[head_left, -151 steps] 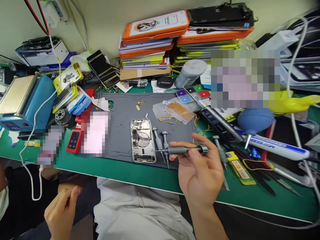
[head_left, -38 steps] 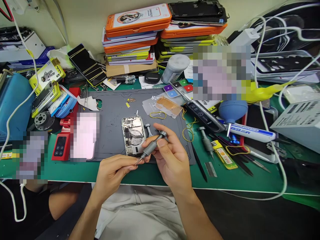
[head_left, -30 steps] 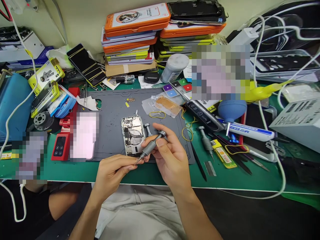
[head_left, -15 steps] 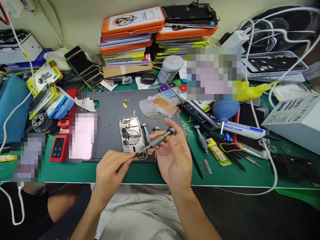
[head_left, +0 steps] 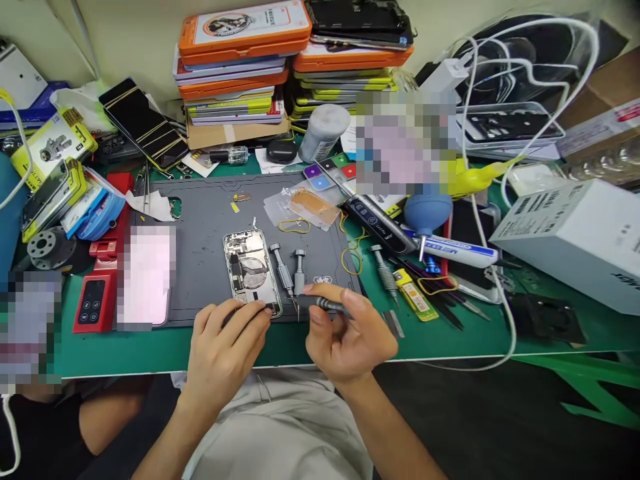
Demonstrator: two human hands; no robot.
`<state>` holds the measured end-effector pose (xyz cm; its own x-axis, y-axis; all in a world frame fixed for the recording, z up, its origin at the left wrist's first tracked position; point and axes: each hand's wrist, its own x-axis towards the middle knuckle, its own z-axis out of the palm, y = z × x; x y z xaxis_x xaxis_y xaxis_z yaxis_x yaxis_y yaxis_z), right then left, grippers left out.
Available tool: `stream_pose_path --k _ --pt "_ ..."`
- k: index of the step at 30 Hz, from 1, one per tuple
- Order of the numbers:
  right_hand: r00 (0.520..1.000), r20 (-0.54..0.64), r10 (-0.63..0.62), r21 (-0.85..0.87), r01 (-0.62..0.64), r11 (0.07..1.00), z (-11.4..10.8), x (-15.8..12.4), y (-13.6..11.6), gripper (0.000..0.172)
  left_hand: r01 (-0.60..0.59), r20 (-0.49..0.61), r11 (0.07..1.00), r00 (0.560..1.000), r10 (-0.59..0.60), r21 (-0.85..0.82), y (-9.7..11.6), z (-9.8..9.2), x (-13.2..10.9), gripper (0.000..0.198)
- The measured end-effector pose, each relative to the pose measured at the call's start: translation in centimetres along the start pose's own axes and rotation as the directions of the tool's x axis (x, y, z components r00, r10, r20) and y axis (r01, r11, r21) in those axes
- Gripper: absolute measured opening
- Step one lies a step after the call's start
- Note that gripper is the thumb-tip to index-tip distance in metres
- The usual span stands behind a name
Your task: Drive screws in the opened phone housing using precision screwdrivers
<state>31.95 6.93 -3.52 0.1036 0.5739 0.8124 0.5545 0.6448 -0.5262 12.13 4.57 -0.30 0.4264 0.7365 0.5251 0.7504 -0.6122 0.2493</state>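
Observation:
An opened phone [head_left: 256,277] lies on the dark grey mat [head_left: 200,247], its inner parts and round coil showing. My left hand [head_left: 227,343] is closed at the phone's lower end, fingers bent and pressed together. Dark bits show by its fingers, but what they hold is hidden. In my right hand [head_left: 350,337], a grey screwdriver [head_left: 327,305] is gripped between thumb and fingers, to the right of the phone and apart from it. Two more grey screwdrivers, one slanted [head_left: 282,268] and one nearly straight [head_left: 299,270], lie between the phone and that hand.
Left of the phone are a blurred pink device [head_left: 146,277] and a red tool with buttons [head_left: 93,293]. Another screwdriver [head_left: 385,272], a yellow packet [head_left: 416,295] and a blue blower [head_left: 427,212] lie right. Orange boxes [head_left: 245,43] are stacked behind; a white box [head_left: 575,247] stands far right.
The screwdriver in my right hand has moved right and down, away from the phone and my left fingers. My right fingers have curled in. The camera view has shifted slightly.

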Motion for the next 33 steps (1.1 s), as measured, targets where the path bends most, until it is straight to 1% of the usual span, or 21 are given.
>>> stream_pose_path --k 3,6,11,15,18,21,24,26,29,33 --pt "0.997 0.065 -0.033 0.0 0.033 0.999 0.2 0.0 -0.3 0.048 0.018 0.01 1.0 1.0 -0.018 -0.015 0.2 0.0 0.0 0.015" --pt "0.994 0.11 -0.008 -0.005 0.009 1.0 0.3 0.0 -0.4 0.045 0.037 0.02 0.999 0.999 -0.037 -0.016 0.5 0.1 -0.1 0.014" --pt "0.989 0.149 0.017 0.038 -0.023 0.999 0.1 -0.2 -0.3 0.051 0.082 0.017 0.997 0.996 -0.082 -0.007 0.9 0.4 -0.4 0.014" --pt "0.981 0.182 0.062 0.041 -0.07 0.997 0.1 -0.4 -0.2 0.044 0.092 0.017 0.996 0.996 -0.091 -0.015 0.8 0.5 -0.7 0.018" --pt "0.975 0.207 0.077 0.046 -0.088 0.995 0.1 -0.5 -0.2 0.044 0.095 0.006 0.995 0.995 -0.095 -0.02 0.8 0.6 -0.7 0.016" --pt "0.975 0.21 0.065 0.054 -0.078 0.995 0.1 -0.4 -0.1 0.049 0.096 0.0 0.995 0.995 -0.096 -0.023 0.8 0.7 -0.8 0.014" --pt "0.977 0.214 0.006 0.014 -0.01 1.0 0.0 -0.3 -0.2 0.053 0.098 0.004 0.995 0.995 -0.098 -0.023 0.8 0.6 -0.9 0.018" --pt "0.977 0.214 -0.008 -0.014 0.011 1.0 0.0 -0.3 -0.2 0.052 0.101 0.011 0.995 0.995 -0.101 -0.02 0.8 0.6 -0.9 0.021" --pt "0.98 0.197 0.018 -0.005 -0.018 1.0 0.1 -0.3 -0.2 0.053 0.107 0.019 0.994 0.994 -0.106 -0.017 0.8 0.6 -1.0 0.02" --pt "0.982 0.175 0.075 0.065 -0.088 0.994 0.3 -0.6 0.0 0.055 0.109 0.016 0.994 0.994 -0.109 -0.024 0.8 0.6 -1.1 0.017"
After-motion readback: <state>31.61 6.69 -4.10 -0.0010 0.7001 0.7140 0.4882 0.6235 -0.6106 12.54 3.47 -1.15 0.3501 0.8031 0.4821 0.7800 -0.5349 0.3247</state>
